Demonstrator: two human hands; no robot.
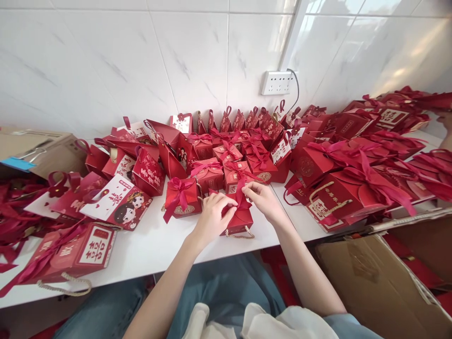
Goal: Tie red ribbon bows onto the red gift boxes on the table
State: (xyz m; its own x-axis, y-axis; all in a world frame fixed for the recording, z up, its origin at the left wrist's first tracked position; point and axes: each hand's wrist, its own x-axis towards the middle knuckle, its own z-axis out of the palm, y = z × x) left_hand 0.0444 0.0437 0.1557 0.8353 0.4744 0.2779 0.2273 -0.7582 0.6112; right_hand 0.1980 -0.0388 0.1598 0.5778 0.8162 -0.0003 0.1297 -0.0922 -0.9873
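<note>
A small red gift box (243, 220) with a twisted cord handle sits on the white table in front of me. A crimson ribbon (242, 182) lies across its top. My left hand (216, 214) pinches the ribbon from the left side, thumb against forefinger. On the right, my right hand (263, 198) is closed on the ribbon's upper part between thumb and fingertips. Beside my left hand stands a red box with a finished bow (181, 197). Just behind my hands is another ribboned box (236, 173).
Larger ribboned boxes (348, 193) crowd the right, and handled gift boxes (120, 202) the left. A power strip (278, 83) is on the tiled wall. Cardboard boxes stand at far left (56, 148) and lower right (374, 282). Another person's blurred hand (447, 125) shows at the right edge.
</note>
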